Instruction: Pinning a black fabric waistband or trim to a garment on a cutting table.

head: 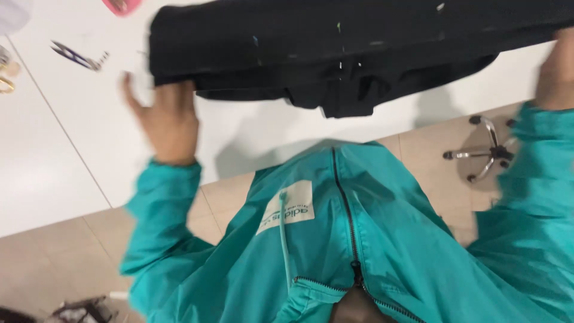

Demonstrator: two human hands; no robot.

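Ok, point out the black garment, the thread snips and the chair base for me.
black garment (359, 36), head view, on the upper folded layer.
thread snips (75, 57), head view, on the blades at the middle.
chair base (487, 146), head view, on a chrome leg near the hub.

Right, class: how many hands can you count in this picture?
2. The left hand is at the left end of the black garment on the white table; the right hand is at its right end, partly cut off by the frame.
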